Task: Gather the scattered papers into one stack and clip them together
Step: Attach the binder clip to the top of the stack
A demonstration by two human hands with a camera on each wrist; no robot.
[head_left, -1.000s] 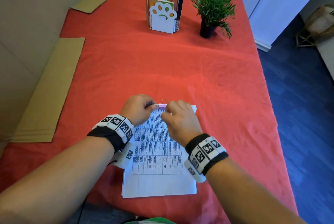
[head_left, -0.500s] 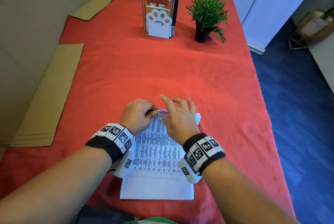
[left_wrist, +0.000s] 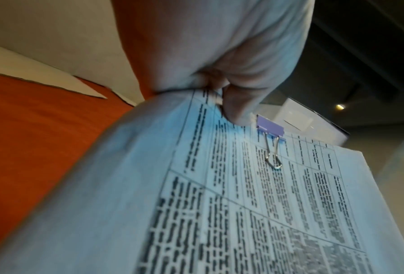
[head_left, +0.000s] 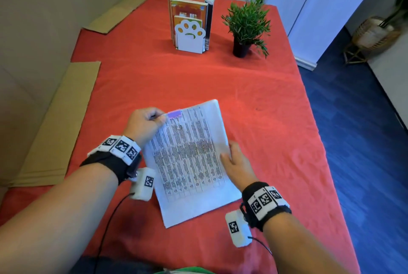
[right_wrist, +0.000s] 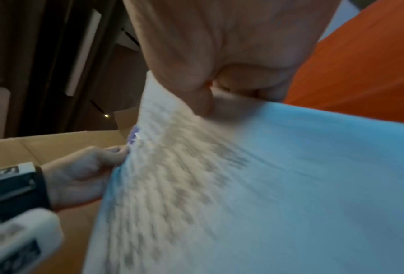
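Observation:
A stack of printed papers (head_left: 189, 159) with tables of text is held tilted above the red tablecloth (head_left: 254, 101). A purple binder clip (head_left: 174, 114) sits on its top edge, one wire handle folded flat on the page. My left hand (head_left: 144, 124) pinches the stack's top left corner beside the clip. In the left wrist view the thumb presses the papers (left_wrist: 254, 194) next to the binder clip (left_wrist: 270, 128). My right hand (head_left: 235, 163) pinches the right edge, thumb on top. The right wrist view shows the papers (right_wrist: 243, 185), blurred, and the clip (right_wrist: 134, 136).
A white paw-shaped bookend (head_left: 189, 36) with books stands at the far middle. A small potted plant (head_left: 247, 24) stands to its right. Flat cardboard pieces (head_left: 57, 123) lie along the left side. The table's right edge drops to blue floor (head_left: 357, 141).
My right hand left the clip and moved down to the stack's right edge. The stack has lifted off the cloth and turned, its top leaning to the left. The clip's handle now lies flat.

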